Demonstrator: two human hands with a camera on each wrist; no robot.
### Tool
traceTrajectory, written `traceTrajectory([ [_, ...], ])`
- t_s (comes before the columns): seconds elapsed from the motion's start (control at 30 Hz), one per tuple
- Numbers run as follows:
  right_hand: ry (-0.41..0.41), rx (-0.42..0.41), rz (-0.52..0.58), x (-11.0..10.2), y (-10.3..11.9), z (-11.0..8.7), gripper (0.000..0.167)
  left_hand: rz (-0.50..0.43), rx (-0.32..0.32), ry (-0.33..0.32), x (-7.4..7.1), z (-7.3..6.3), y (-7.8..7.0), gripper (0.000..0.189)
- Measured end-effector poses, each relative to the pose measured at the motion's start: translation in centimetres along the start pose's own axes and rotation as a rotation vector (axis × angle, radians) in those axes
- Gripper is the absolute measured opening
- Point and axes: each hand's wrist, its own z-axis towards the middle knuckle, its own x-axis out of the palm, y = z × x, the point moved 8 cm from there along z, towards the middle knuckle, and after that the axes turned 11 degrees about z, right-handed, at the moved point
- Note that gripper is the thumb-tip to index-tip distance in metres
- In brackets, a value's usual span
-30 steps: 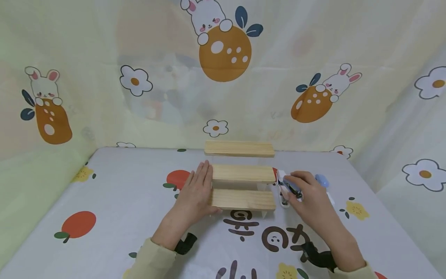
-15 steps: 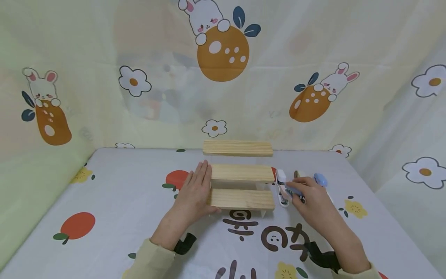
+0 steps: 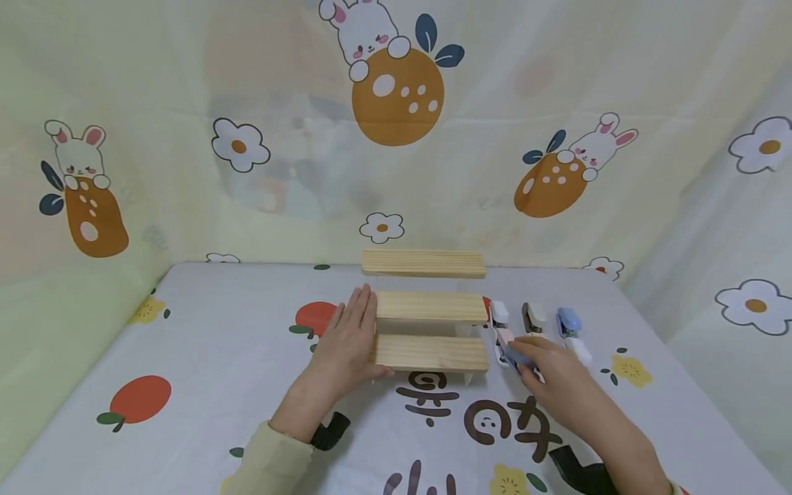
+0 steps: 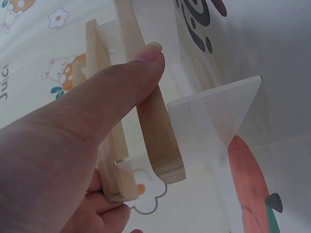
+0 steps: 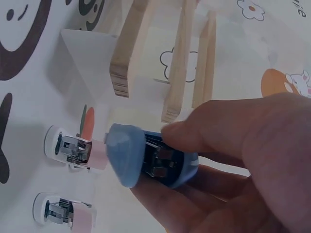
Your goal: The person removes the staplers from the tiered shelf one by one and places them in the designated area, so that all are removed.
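Observation:
A stepped shelf of three wooden planks (image 3: 432,353) on clear supports (image 4: 214,111) stands mid-table. My left hand (image 3: 346,342) rests along its left end, fingers straight in the head view, the thumb (image 4: 146,60) touching the front plank. My right hand (image 3: 559,371) pinches a small blue stapler (image 5: 127,154) between thumb and fingers, at the right of the shelf. Close by this stapler, a white and pink stapler (image 3: 500,315) lies beside the shelf's right end. The right wrist view shows two white and pink staplers (image 5: 65,145) on the cloth.
Right of the shelf, a pale stapler (image 3: 533,316) and a blue and white stapler (image 3: 569,320) lie in a row with the white one. A printed cloth (image 3: 204,344) covers the table. Patterned curtains (image 3: 297,179) hang behind and at both sides.
My right hand has moved toward me with the blue stapler, uncovering more of the pale stapler and the blue and white one. The left hand and shelf have stayed put.

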Motion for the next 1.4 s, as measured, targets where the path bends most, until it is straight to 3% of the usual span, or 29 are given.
traceTrajectory([
  [0.27,0.055,-0.001,0.012,1.3,-0.7,-0.2,0.037,0.004,0.003,-0.001,0.3,0.2,-0.1,0.130],
  [0.57,0.056,0.013,0.025,2.0,-1.2,-0.2,0.032,0.010,0.018,-0.011,0.2,0.3,-0.3,0.130],
  [0.93,0.144,0.151,0.041,3.0,-2.3,-0.2,0.034,0.002,0.017,-0.023,-0.1,0.1,-0.1,0.128],
  [1.4,0.152,0.162,0.040,4.1,-2.5,-0.5,0.041,-0.015,0.009,-0.018,-0.1,0.1,-0.1,0.129],
])
